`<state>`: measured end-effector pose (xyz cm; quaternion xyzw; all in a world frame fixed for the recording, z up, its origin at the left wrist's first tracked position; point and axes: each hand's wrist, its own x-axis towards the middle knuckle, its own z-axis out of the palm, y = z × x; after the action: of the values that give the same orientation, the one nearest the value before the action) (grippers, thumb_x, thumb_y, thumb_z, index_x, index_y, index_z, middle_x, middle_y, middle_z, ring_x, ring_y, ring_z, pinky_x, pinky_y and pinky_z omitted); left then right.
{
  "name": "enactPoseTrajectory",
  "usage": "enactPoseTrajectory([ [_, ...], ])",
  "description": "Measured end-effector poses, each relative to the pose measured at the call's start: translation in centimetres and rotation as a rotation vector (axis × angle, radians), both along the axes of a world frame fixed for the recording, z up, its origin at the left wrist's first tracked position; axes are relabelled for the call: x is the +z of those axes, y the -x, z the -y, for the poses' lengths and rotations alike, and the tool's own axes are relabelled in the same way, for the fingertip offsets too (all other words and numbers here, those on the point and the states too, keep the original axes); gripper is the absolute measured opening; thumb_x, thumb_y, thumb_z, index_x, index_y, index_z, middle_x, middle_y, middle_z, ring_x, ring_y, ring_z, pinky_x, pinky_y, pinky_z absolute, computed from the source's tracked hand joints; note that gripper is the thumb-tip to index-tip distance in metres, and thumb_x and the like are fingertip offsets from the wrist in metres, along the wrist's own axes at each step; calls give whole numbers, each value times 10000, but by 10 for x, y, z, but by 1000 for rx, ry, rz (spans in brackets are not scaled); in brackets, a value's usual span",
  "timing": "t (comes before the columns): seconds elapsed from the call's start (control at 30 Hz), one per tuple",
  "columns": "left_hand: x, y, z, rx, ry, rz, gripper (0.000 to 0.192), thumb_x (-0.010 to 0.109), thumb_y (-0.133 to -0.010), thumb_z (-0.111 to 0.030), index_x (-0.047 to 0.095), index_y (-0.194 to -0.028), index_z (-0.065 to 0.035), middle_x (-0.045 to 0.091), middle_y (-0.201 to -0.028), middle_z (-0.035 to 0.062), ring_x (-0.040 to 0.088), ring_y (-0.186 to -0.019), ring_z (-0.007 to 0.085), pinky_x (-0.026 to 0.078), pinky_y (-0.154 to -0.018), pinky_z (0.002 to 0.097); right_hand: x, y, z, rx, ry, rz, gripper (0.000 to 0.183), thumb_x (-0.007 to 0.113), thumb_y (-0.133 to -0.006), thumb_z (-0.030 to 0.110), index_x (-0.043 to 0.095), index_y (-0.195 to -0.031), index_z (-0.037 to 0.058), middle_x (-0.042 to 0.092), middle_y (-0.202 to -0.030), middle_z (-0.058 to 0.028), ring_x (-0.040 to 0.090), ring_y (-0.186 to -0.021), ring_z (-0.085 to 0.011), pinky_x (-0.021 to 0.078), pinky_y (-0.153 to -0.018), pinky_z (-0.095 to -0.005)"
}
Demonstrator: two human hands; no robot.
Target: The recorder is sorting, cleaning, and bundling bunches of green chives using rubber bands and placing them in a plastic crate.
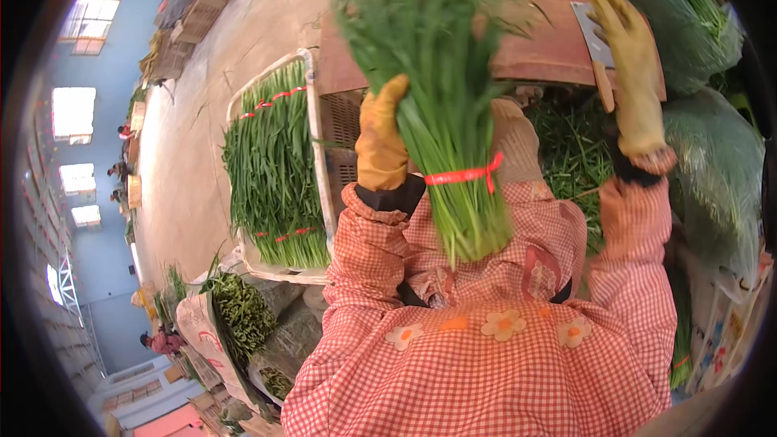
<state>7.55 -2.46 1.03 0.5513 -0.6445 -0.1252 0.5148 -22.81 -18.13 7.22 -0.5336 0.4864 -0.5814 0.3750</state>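
My left hand, in a yellow rubber glove, grips a large bunch of long flat green leaves, probably garlic chives, bound near its cut stems with red tape. The leafy tops point away from me and are blurred. At the right, my gloved right hand is spread over a cleaver, beside its metal blade and wooden handle; it does not grip them. The cleaver lies on the right end of a reddish-brown board.
A white plastic crate of taped green bunches stands at the left. Below it is an open sack of greens. Loose leaf trimmings lie below the board. Plastic bags of greens crowd the right side. People and cartons are farther off.
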Motion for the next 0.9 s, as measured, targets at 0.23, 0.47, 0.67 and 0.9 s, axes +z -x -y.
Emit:
enactPoseTrajectory([
  [0.23, -18, 24, -53, 156, -167, -381, 559, 814, -808, 8, 613, -1329, -6, 704, -1249, 117, 672, -1127, 210, 527, -1002, 349, -1, -12, -137, 638, 145, -834, 1023, 838, -767, 586, 478, -1492, -40, 581, -1426, -204, 562, -1323, -318, 436, -1119, -424],
  [0.47, 38, 3, -188, -371, -1247, -842, 411, 519, -1080, -296, 695, -1246, 35, 767, -1116, 170, 749, -953, 223, 582, -766, 297, -69, -26, -149, 596, 399, -1409, 1146, 866, -686, 530, 362, -1566, -3, 547, -1470, -160, 455, -1426, -319, 299, -1219, -469],
  [0.67, 96, 45, -139, -185, -289, 418, 962, 929, -706, -387, 507, -1439, 72, 584, -1429, 257, 567, -1335, 395, 460, -1109, 481, -80, -26, -150, 602, 582, -1440, 1164, 870, -638, 541, 403, -1532, -41, 551, -1442, -194, 488, -1390, -338, 322, -1203, -503],
  [0.9, 6, 32, -45, -393, -458, 818, 1279, 947, -454, -596, 460, -1420, 86, 568, -1381, 223, 503, -1334, 397, 356, -1125, 555, -96, -10, -131, 488, 953, -1563, 1096, 875, -619, 499, 469, -1481, -43, 572, -1419, -182, 510, -1368, -352, 352, -1180, -522],
])
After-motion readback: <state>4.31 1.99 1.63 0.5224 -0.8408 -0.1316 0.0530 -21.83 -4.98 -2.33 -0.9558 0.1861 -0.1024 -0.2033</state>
